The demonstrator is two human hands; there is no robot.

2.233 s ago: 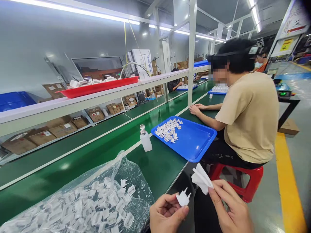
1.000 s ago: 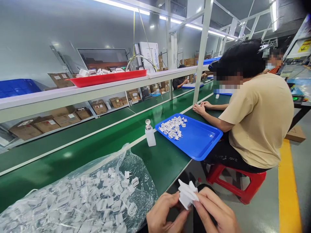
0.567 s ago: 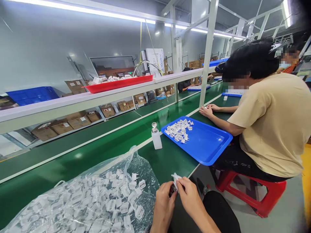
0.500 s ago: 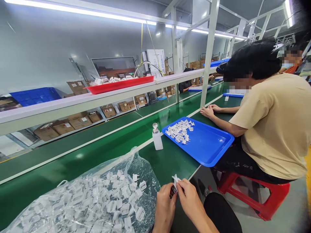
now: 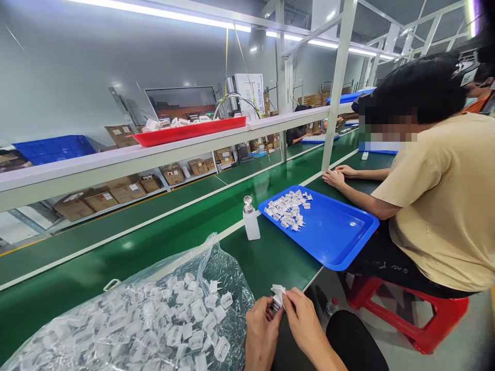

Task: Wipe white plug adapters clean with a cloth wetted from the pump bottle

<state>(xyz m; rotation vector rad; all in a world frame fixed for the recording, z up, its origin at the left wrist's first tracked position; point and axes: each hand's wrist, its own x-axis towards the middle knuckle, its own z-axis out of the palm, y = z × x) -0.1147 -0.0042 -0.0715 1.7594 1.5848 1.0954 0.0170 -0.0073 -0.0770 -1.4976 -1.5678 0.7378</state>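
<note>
At the table's near edge my left hand (image 5: 263, 327) is closed on a small white plug housing (image 5: 276, 305), partly covered by the fingers. My right hand (image 5: 303, 319) pinches a folded white cloth (image 5: 278, 289) against that piece. Left of my hands lies a clear plastic bag (image 5: 228, 263), spread open and heaped with white plug housings (image 5: 197, 312). Beyond my hands a blue tray (image 5: 332, 226) carries several more plug housings (image 5: 288, 206) at its far left end. A white pump bottle (image 5: 252, 225) stands upright beside the tray.
To the right a co-worker in a beige shirt (image 5: 444, 206) sits on a red stool (image 5: 421, 319), hands on the green table. A raised shelf (image 5: 96, 165) with a red tray (image 5: 189, 133) runs across, held by a white post (image 5: 338, 87). Cardboard boxes line the back.
The white cloth has shifted and spread slightly at my fingertips, and more of the plug housing shows. Both hands stay in nearly the same place. The view has shifted slightly.
</note>
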